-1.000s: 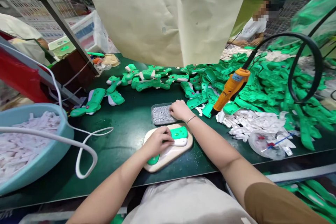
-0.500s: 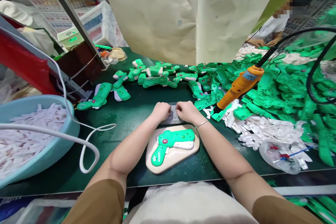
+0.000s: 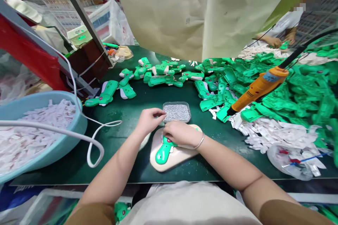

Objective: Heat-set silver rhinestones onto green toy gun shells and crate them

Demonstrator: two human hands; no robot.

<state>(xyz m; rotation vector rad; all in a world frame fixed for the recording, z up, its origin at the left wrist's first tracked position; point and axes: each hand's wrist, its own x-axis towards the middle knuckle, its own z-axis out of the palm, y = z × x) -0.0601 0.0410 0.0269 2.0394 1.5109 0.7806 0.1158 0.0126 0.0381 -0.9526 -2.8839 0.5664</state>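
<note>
- The left hand [image 3: 150, 121] is beside the near-left edge of a clear tray [image 3: 189, 114], thumb and finger almost together; I can't tell whether anything tiny sits between them.
- The right hand [image 3: 182, 133] bends over a green toy [image 3: 163, 153], fingers curled down; their tips are partly tucked away, so I can't say what they grip.
- That toy lies on a pale block [image 3: 171, 164], its upper part mostly covered by hand and wrist.
- Small grey bits [image 3: 177, 111] fill the tray (too fine to make out singly).
- An orange screwdriver [image 3: 260, 88] slants at the right, tip down among green parts.
- A blue tub [image 3: 80, 112] is cut off at the left.
- Hanging paper [image 3: 206, 17] hides the background.
</note>
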